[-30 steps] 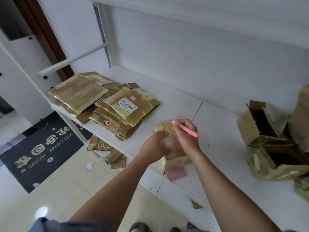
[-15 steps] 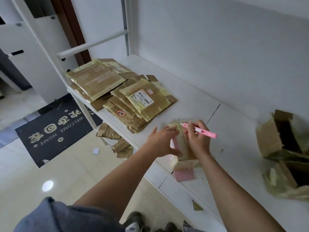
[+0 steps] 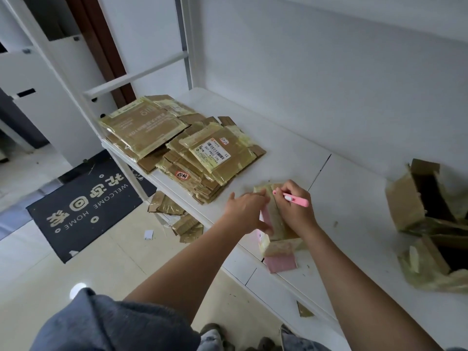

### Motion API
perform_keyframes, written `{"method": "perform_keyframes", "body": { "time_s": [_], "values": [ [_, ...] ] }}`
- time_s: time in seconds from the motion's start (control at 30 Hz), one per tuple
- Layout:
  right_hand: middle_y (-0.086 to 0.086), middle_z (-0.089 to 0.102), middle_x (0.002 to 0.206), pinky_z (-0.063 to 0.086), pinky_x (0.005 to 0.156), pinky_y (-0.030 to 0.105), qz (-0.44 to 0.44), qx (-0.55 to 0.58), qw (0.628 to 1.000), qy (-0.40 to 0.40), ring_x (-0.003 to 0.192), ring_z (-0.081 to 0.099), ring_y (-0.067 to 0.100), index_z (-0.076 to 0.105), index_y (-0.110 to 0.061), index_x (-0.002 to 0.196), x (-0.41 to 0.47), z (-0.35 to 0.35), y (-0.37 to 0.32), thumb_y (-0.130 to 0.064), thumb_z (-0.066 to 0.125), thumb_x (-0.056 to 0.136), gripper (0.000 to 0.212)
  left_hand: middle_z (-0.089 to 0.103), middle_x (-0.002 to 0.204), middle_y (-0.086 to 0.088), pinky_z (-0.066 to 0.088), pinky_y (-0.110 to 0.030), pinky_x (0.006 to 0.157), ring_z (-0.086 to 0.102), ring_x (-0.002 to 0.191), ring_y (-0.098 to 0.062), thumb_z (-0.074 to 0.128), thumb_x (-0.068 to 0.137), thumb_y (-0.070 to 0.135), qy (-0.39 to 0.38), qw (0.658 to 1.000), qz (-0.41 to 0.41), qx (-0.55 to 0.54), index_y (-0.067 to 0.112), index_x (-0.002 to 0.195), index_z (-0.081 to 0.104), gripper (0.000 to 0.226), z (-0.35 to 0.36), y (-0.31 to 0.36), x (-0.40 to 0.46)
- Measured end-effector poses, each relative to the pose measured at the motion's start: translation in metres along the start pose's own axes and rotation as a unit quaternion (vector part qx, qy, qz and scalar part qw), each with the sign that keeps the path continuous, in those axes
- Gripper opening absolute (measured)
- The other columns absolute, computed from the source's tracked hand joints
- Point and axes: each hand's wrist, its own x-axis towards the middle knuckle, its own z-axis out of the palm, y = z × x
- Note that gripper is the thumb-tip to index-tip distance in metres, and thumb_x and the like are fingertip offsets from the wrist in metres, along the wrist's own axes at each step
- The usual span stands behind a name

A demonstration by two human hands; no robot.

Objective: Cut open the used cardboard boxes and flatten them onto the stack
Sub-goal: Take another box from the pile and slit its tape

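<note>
Both hands work at a small cardboard box [image 3: 277, 221] standing at the near edge of the white tabletop [image 3: 354, 198]. The left hand [image 3: 247, 211] reaches in from the lower left with fingers fairly straight, laid against the box's left side, its thumb low on the pink-labelled face. The right hand [image 3: 295, 211] comes in from the lower right, fingers curled around a pink cutter [image 3: 295, 200] held like a pen, its tip at the top of the box. A pink flap [image 3: 281, 263] of the box lies out over the tabletop's near edge. To the far left sits the stack of flattened boxes [image 3: 182, 145], taped and labelled. At the right edge stand opened boxes [image 3: 428, 221], not yet flattened. Cardboard scraps [image 3: 177, 216] lie on the floor below, near a dark doormat [image 3: 86, 206].
</note>
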Motion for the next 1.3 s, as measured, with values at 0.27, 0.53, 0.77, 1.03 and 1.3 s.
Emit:
{"method": "perform_keyframes", "body": {
  "time_s": [0.27,0.53,0.77,1.03,1.3],
  "values": [
    [0.001,0.044,0.057,0.031,0.051,0.03,0.021,-0.03,0.997,-0.063,0.054,0.04,0.015,0.04,-0.014,0.068,-0.038,-0.025,0.002,-0.017,0.061,0.093,0.032,0.044,0.147,0.008,0.018,-0.055,0.114,0.042,0.136,-0.024,0.078,0.071,0.054,-0.001,1.0,-0.016,0.027,0.021,0.132,0.052,0.074,-0.005,0.009,-0.003],
    [-0.007,0.037,0.055,0.03,0.048,0.026,-0.101,0.011,0.993,-0.065,0.051,0.038,0.008,0.037,-0.026,0.071,-0.09,-0.05,-0.011,-0.036,0.05,0.096,0.03,0.045,0.144,0.007,0.02,-0.052,0.114,0.044,0.133,-0.026,0.071,0.074,0.058,-0.005,0.994,-0.016,0.11,0.025,0.135,0.048,0.074,-0.004,0.018,-0.004],
    [-0.008,0.038,0.056,0.029,0.046,0.023,-0.105,0.029,0.991,-0.082,0.05,0.037,0.004,0.041,-0.01,0.07,-0.097,-0.064,0.0,-0.01,0.056,0.099,0.033,0.043,0.148,0.007,0.023,-0.048,0.114,0.044,0.134,-0.025,0.068,0.075,0.06,-0.003,0.989,-0.022,0.147,0.029,0.142,0.043,0.078,0.0,0.029,-0.005],
    [-0.011,0.04,0.055,0.028,0.047,0.016,-0.096,0.025,0.992,-0.083,0.049,0.037,0.003,0.038,-0.023,0.068,-0.096,-0.078,0.002,-0.006,0.059,0.095,0.038,0.054,0.133,0.002,0.022,-0.048,0.115,0.05,0.127,-0.027,0.069,0.071,0.065,0.001,0.987,-0.044,0.155,0.022,0.135,0.047,0.08,0.006,0.038,-0.004],
    [0.001,0.055,0.058,0.039,0.046,0.02,-0.066,0.064,0.991,0.096,0.052,0.053,0.009,0.048,-0.01,0.071,-0.116,-0.127,0.005,-0.029,0.063,0.088,0.029,0.052,0.139,-0.022,0.033,-0.039,0.108,0.05,0.129,-0.031,0.024,0.093,0.07,0.092,0.964,-0.077,0.236,-0.007,0.138,0.041,0.09,0.039,0.072,0.012]
  ]
}}
